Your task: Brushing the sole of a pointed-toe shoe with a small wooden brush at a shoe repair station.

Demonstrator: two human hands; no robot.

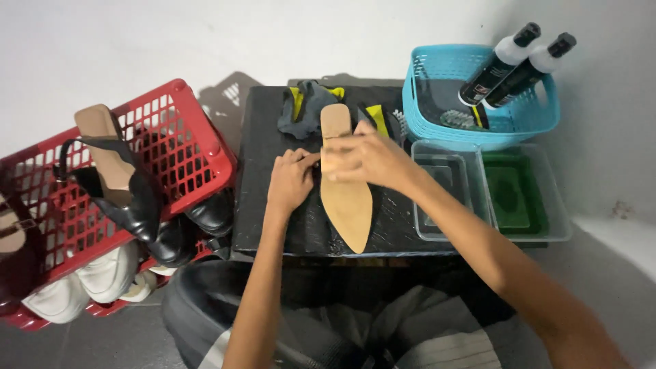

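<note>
Nearby, red basket (179, 137) holds shoes (137, 205)

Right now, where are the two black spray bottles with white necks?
The two black spray bottles lean in the turquoise plastic basket, at the head view's upper right, behind the clear tray.

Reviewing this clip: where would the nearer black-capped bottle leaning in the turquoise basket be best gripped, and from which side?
Grip the bottle around its pale shoulder just below the black cap, coming from above right. It leans out over the turquoise basket rim, so the top is free, while its dark body lies against the second bottle.
</note>
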